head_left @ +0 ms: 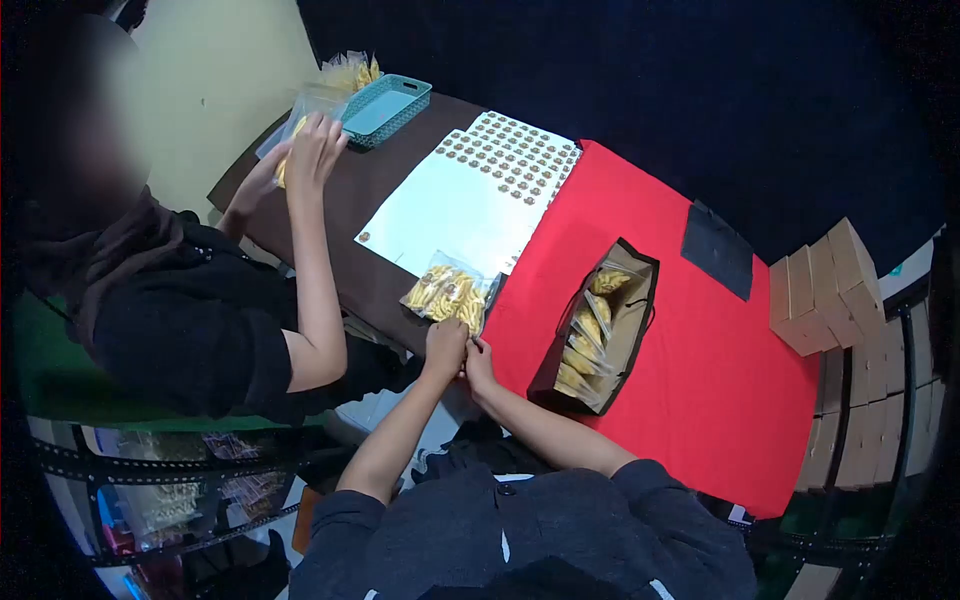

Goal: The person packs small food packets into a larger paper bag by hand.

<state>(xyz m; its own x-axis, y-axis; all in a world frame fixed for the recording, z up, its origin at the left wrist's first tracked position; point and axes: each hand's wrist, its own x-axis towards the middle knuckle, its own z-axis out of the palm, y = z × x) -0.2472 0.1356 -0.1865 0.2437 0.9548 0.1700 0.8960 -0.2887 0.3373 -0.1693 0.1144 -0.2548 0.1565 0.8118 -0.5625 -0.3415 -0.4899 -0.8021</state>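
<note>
Both my hands are at the near edge of a clear plastic bag of yellow snacks [447,292], which lies by the corner of the sticker sheet. My left hand [446,347] is closed on the bag's lower edge. Close beside it, my right hand [479,366] has its fingers pinched at the bag's corner. To the right, a brown paper bag [640,330] stands open on the red cloth [700,400], with several filled snack bags [590,340] inside.
At the left a co-worker [200,320] holds another plastic bag [318,100] near a teal basket [388,108]. White sticker sheets [440,215] lie on the brown table. A black sheet [718,250] and stacked cardboard boxes [825,290] are at the right.
</note>
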